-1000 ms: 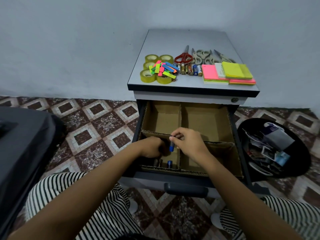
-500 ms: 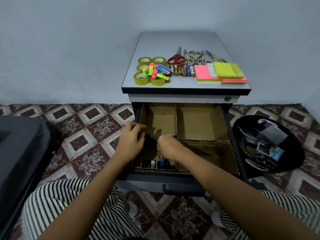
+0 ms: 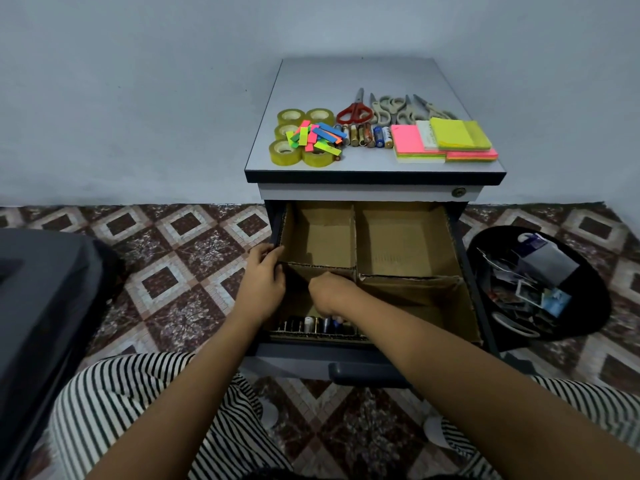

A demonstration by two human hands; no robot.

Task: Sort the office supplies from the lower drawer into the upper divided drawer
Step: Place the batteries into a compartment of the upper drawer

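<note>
Batteries [image 3: 313, 324] lie in a row in the drawer's [image 3: 401, 244] front-left compartment. The right hand [image 3: 334, 294] reaches down onto them, fingers hidden, so I cannot tell its grasp. The left hand [image 3: 263, 282] grips the divider's [image 3: 282, 232] left wall. Tape [image 3: 285, 152] and scissors [image 3: 354, 110] lie on the surface [image 3: 363, 74] above.

Cabinet top [image 3: 363, 74]: tape rolls [image 3: 284, 152], colored tabs [image 3: 317, 135], batteries [image 3: 367, 135], scissors [image 3: 355, 110], sticky notes [image 3: 450, 136].

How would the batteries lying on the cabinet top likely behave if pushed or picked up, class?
The batteries are smooth cylinders lying on their sides on the flat cabinet top, so a sideways push would probably roll them. They lie packed side by side, so one may knock its neighbours. Each looks small and rigid, likely easy to pinch.
</note>
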